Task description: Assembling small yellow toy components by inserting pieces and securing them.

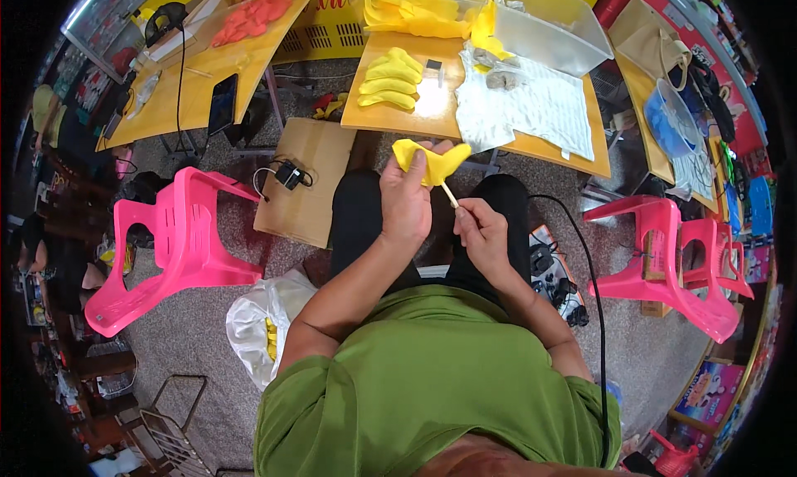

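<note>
My left hand [406, 201] grips a floppy yellow fabric piece [429, 159] above my lap. My right hand [481, 230] pinches a thin pale wooden stick [449, 195] whose upper end goes into the yellow piece. Both hands are close together in front of the wooden table [397, 116]. On that table lies a stack of similar yellow pieces [390, 81], and more yellow pieces [415, 14] are heaped farther back.
A white cloth [531, 103] and a clear plastic bin [552, 20] sit on the table's right. Pink plastic chairs stand at left [174, 244] and right [672, 261]. A cardboard piece [307, 178] with a charger and a white plastic bag [257, 319] lie on the floor.
</note>
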Demonstrator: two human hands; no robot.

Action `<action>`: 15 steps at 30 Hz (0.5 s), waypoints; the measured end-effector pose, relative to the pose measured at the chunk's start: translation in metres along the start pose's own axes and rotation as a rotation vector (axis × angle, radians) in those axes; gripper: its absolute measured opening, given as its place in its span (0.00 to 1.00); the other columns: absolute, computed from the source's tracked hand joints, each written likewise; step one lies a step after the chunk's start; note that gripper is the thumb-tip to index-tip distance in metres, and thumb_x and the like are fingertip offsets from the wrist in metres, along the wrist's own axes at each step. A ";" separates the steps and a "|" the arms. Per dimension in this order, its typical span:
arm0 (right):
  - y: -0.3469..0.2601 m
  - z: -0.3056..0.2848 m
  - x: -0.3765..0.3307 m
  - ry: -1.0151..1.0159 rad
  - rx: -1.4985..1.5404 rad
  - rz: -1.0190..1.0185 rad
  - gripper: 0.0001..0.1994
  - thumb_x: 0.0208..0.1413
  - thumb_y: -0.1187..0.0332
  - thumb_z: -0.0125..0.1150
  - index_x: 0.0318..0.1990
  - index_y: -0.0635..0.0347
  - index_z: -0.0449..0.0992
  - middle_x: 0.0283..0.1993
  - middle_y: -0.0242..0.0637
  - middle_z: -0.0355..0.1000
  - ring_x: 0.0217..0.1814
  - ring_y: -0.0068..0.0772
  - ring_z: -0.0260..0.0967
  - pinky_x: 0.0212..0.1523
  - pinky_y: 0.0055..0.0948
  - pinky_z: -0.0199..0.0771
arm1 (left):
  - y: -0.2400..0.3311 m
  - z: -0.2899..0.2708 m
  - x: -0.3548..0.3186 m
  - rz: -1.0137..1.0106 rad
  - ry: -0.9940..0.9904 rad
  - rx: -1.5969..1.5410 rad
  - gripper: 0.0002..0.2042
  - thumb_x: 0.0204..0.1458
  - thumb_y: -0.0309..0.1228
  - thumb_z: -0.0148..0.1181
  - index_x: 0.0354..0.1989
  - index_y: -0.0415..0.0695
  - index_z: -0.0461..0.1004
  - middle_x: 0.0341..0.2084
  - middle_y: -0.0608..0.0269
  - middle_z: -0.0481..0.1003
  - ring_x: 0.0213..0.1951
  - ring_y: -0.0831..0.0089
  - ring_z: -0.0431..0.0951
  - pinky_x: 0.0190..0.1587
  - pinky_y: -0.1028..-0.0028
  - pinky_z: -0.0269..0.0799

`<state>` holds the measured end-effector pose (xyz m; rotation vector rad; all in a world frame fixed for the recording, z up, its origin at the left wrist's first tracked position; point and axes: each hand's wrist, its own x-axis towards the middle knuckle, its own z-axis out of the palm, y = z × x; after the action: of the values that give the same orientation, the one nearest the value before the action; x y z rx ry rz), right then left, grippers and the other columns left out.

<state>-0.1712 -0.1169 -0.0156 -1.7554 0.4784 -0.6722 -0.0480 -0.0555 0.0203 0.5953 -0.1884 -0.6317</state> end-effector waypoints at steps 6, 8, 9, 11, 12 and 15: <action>-0.013 0.005 -0.004 0.021 0.071 -0.071 0.05 0.55 0.77 0.52 0.38 0.66 0.72 0.19 0.28 0.66 0.18 0.15 0.60 0.19 0.16 0.59 | 0.010 0.016 -0.016 0.093 -0.149 0.236 0.09 0.59 0.31 0.47 0.39 0.36 0.67 0.36 0.47 0.75 0.40 0.63 0.77 0.47 0.66 0.71; -0.020 0.003 -0.002 0.025 0.047 -0.104 0.04 0.54 0.78 0.53 0.36 0.66 0.72 0.19 0.30 0.66 0.20 0.18 0.64 0.21 0.18 0.63 | 0.010 0.016 -0.024 0.080 -0.215 0.384 0.10 0.59 0.31 0.47 0.39 0.36 0.67 0.33 0.48 0.76 0.38 0.64 0.77 0.45 0.68 0.72; -0.025 0.002 0.000 0.005 0.006 -0.163 0.04 0.53 0.78 0.53 0.36 0.66 0.72 0.19 0.31 0.67 0.20 0.18 0.65 0.21 0.18 0.64 | 0.008 0.016 -0.027 0.099 -0.248 0.353 0.10 0.59 0.32 0.48 0.38 0.36 0.67 0.32 0.50 0.76 0.37 0.66 0.77 0.44 0.69 0.72; -0.027 -0.001 0.001 -0.015 -0.034 -0.223 0.04 0.53 0.79 0.53 0.36 0.66 0.72 0.19 0.31 0.67 0.20 0.19 0.65 0.22 0.18 0.64 | 0.012 0.012 -0.025 0.074 -0.272 0.370 0.10 0.58 0.32 0.49 0.38 0.36 0.68 0.32 0.51 0.76 0.37 0.67 0.77 0.44 0.69 0.72; -0.025 -0.003 0.001 -0.020 -0.043 -0.225 0.04 0.53 0.79 0.53 0.36 0.66 0.73 0.20 0.32 0.67 0.19 0.19 0.65 0.21 0.19 0.64 | 0.015 0.011 -0.024 0.048 -0.299 0.385 0.09 0.58 0.31 0.49 0.38 0.36 0.68 0.32 0.51 0.77 0.37 0.67 0.77 0.44 0.70 0.72; -0.026 -0.007 0.000 -0.025 -0.054 -0.215 0.04 0.52 0.79 0.54 0.36 0.66 0.73 0.20 0.32 0.67 0.19 0.20 0.65 0.21 0.19 0.64 | 0.025 0.014 -0.020 -0.008 -0.306 0.451 0.09 0.56 0.29 0.51 0.39 0.35 0.69 0.33 0.54 0.76 0.39 0.70 0.76 0.46 0.71 0.70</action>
<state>-0.1761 -0.1149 0.0111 -1.8813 0.2951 -0.7929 -0.0558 -0.0335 0.0465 0.9316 -0.6264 -0.6907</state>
